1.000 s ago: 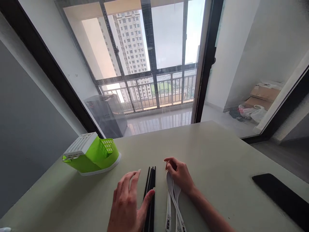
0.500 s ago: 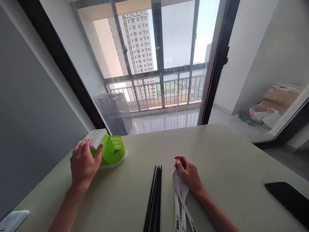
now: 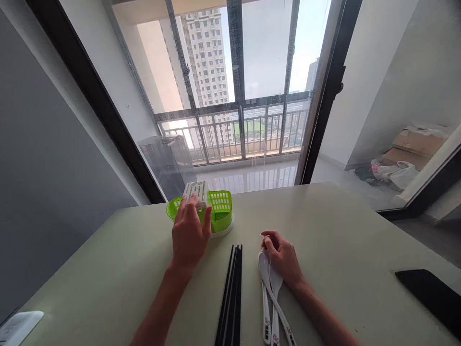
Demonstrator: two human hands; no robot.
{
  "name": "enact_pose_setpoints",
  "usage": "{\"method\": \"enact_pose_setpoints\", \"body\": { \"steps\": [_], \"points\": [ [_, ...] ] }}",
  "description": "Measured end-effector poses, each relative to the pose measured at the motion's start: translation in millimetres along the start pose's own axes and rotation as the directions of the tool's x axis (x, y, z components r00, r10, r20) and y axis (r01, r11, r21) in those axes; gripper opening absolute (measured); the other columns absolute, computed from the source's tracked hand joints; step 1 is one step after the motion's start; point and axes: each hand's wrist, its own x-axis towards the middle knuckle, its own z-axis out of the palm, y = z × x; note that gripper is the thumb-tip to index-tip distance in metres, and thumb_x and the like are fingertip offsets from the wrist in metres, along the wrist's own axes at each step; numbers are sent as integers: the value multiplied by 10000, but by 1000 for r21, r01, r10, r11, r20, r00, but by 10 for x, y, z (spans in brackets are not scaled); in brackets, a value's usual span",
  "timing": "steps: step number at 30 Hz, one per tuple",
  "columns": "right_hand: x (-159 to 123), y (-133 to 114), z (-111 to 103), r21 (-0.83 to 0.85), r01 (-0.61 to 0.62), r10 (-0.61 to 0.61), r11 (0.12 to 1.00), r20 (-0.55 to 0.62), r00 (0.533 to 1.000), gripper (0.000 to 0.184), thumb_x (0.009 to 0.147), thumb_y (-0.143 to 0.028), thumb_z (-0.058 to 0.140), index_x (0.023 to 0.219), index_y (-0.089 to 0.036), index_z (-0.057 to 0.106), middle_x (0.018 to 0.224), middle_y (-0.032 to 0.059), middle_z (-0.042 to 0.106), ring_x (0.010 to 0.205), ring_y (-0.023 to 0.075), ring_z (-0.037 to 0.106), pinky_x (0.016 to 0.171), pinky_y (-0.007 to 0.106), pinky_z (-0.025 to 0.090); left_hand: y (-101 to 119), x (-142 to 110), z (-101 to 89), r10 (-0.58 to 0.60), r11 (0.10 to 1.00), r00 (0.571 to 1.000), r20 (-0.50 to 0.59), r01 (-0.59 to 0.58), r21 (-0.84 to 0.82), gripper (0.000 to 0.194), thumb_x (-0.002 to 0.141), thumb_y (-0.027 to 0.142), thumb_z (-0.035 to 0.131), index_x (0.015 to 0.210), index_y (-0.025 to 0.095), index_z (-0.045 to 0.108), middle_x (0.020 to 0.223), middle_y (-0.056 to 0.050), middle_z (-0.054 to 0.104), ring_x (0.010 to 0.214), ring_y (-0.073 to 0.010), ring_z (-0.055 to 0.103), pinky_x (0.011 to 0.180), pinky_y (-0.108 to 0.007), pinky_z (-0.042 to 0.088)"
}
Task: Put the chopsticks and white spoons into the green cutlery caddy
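Observation:
My left hand (image 3: 189,236) grips a green plastic cutlery holder (image 3: 220,211) with a white slotted top, standing on the pale table (image 3: 338,226) just beyond the chopsticks. A bundle of black chopsticks (image 3: 231,298) lies lengthwise in front of me. To their right lie white ceramic spoons (image 3: 271,298) with their bowls pointing away. My right hand (image 3: 283,257) rests curled over the spoon bowls, its fingers bent and touching them.
A black phone (image 3: 428,298) lies flat near the table's right edge. A white object (image 3: 18,325) shows at the lower left corner. Beyond the table stand a glass sliding door, a balcony railing and cardboard boxes (image 3: 414,144) on the floor at the right.
My left hand left the chopsticks, took the green holder at the far left and brought it rightward to stand just beyond the chopsticks. My right hand stayed on the spoons.

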Motion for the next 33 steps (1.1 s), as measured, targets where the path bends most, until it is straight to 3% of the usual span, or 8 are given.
{"method": "enact_pose_setpoints", "body": {
  "steps": [8, 16, 22, 25, 27, 29, 31, 33],
  "points": [
    [16, 2, 4, 32, 40, -38, 999, -38, 999, 365, 922, -479, 505, 1018, -195, 713, 721, 25, 728, 662, 215, 668, 659, 303, 499, 917, 47, 191, 110, 982, 988, 112, -91, -166, 308, 1085, 329, 446, 1285, 152, 599, 1501, -163, 613, 1534, -324, 394, 1185, -511, 465],
    [41, -59, -45, 35, 39, -33, 999, -164, 986, 351, 916, -477, 501, 1005, -197, 693, 724, 23, 712, 663, 215, 632, 666, 307, 473, 1171, 7, 212, 178, 947, 976, 128, -135, -291, 371, 1080, 331, 459, 1403, 171, 546, 1505, -165, 606, 1543, -338, 374, 1184, -565, 466],
    [64, -56, -88, 89, 2, 17, 996, -206, 978, 367, 916, -491, 499, 1013, -192, 687, 729, 19, 685, 657, 208, 605, 661, 309, 473, 983, -113, 124, 156, 895, 984, 90, -102, -435, 341, 1091, 277, 418, 1420, 219, 489, 1569, -145, 514, 1532, -273, 387, 1223, -527, 396],
    [85, -35, -101, 126, -11, 38, 992, -219, 975, 353, 910, -486, 503, 1008, -194, 675, 731, 16, 671, 679, 209, 610, 675, 313, 486, 707, -286, 165, 10, 871, 1000, -22, -19, -490, 250, 1074, 270, 427, 1302, 241, 525, 1460, -145, 535, 1420, -261, 484, 1142, -502, 461],
    [98, -19, -102, 155, -19, 54, 988, -223, 973, 337, 912, -477, 490, 1000, -199, 658, 732, 15, 664, 676, 208, 609, 664, 313, 494, 474, -431, 233, -132, 840, 991, -24, 99, -534, 208, 1056, 312, 450, 1218, 222, 544, 1350, -149, 555, 1287, -259, 569, 991, -441, 548],
    [108, 0, -100, 177, -27, 66, 984, -222, 973, 305, 914, -457, 466, 967, -210, 637, 727, 10, 651, 659, 201, 596, 646, 307, 495, 236, -569, 300, -267, 783, 958, 107, 281, -555, 218, 1043, 377, 459, 1135, 206, 559, 1194, -120, 615, 1040, -225, 663, 853, -387, 572],
    [115, 25, -100, 182, -33, 73, 983, -216, 974, 266, 910, -436, 447, 902, -228, 612, 714, 3, 629, 640, 193, 569, 627, 299, 481, 32, -680, 338, -346, 693, 879, 328, 475, -542, 275, 1035, 450, 447, 1099, 203, 549, 922, -35, 647, 725, -175, 642, 681, -326, 542],
    [117, 55, -104, 171, -39, 75, 985, -208, 975, 240, 902, -422, 432, 829, -245, 576, 692, -4, 596, 631, 188, 538, 612, 292, 456, -113, -754, 337, -334, 638, 792, 510, 589, -497, 332, 1020, 519, 447, 1053, 207, 557, 709, 43, 575, 564, -152, 544, 566, -281, 457]
  ]
}}
